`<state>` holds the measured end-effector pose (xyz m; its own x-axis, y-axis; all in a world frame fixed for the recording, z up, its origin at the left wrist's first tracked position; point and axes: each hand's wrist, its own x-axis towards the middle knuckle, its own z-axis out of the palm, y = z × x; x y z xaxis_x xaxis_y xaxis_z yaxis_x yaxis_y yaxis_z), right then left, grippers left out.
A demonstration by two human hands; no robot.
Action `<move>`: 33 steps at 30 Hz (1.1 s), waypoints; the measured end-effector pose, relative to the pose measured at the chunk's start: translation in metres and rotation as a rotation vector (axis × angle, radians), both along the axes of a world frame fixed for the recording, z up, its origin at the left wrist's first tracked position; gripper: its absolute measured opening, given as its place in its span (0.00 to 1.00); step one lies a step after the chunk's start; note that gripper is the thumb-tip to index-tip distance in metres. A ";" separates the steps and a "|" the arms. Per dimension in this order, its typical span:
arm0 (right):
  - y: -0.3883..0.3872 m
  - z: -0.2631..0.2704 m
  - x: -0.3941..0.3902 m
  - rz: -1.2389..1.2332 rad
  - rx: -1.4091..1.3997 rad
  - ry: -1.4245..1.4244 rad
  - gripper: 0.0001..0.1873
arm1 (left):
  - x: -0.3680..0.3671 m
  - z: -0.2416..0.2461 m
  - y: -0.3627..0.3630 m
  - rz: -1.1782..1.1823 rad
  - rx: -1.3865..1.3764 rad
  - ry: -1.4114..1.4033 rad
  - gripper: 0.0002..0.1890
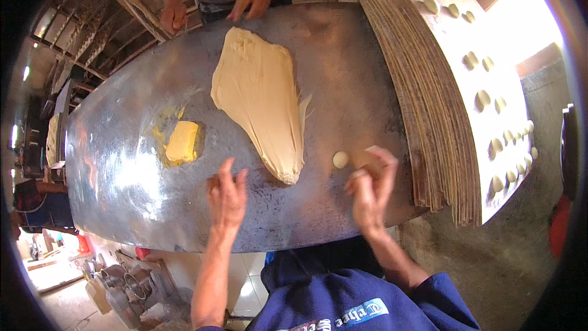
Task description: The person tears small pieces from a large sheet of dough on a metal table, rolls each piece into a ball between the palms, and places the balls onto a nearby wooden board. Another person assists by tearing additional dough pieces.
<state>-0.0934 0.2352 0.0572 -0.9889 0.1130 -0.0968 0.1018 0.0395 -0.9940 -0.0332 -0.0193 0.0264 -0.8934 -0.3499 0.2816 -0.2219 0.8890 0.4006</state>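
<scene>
A long slab of pale dough (262,96) stretches across the metal-topped table, narrowing to a rough end towards me. Just left of that end, my left hand (228,200) hovers with its fingers apart and nothing in them. A small round dough ball (340,160) lies on the metal to the right of the slab. Close beside it on the right is my right hand (373,188), its fingers bent, spread and somewhat blurred; no object shows in them. Left of the slab sits a block of yellow fat (182,141), perhaps butter or margarine, with smears around it.
Stacked wooden boards (413,87) stand at the table's right end, the top one bearing many dough balls (483,100). Across the table (340,59) are a person's hands (252,1), near its far edge. Metal pots (138,282) sit low at the left.
</scene>
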 end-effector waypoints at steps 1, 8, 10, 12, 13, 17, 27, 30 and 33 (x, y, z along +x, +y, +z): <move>-0.005 0.001 0.013 0.208 0.042 0.020 0.24 | -0.004 0.003 0.012 -0.128 0.282 -0.039 0.25; -0.039 0.002 0.062 0.439 0.270 0.406 0.21 | 0.004 0.014 0.073 -0.332 0.777 0.278 0.36; -0.047 0.008 0.063 0.515 0.266 0.370 0.16 | 0.011 0.018 0.060 -0.319 0.871 0.222 0.36; -0.053 0.017 0.058 0.754 -0.179 -0.292 0.13 | 0.014 0.022 0.033 -0.309 0.657 0.361 0.35; -0.057 0.021 0.052 0.909 -0.348 -0.700 0.11 | 0.013 0.023 0.015 -0.405 0.550 0.433 0.34; -0.076 0.025 0.004 0.790 0.472 0.262 0.04 | -0.003 0.019 -0.040 0.058 0.286 0.316 0.36; -0.002 -0.017 0.011 0.360 1.133 0.516 0.17 | 0.022 -0.003 0.016 -0.404 0.176 -0.050 0.42; 0.020 -0.021 0.048 0.436 1.128 0.354 0.21 | 0.084 -0.007 0.011 -0.627 -0.027 -0.112 0.29; 0.026 -0.024 0.048 0.457 1.221 0.276 0.25 | 0.072 0.005 -0.019 -0.425 -0.062 -0.266 0.14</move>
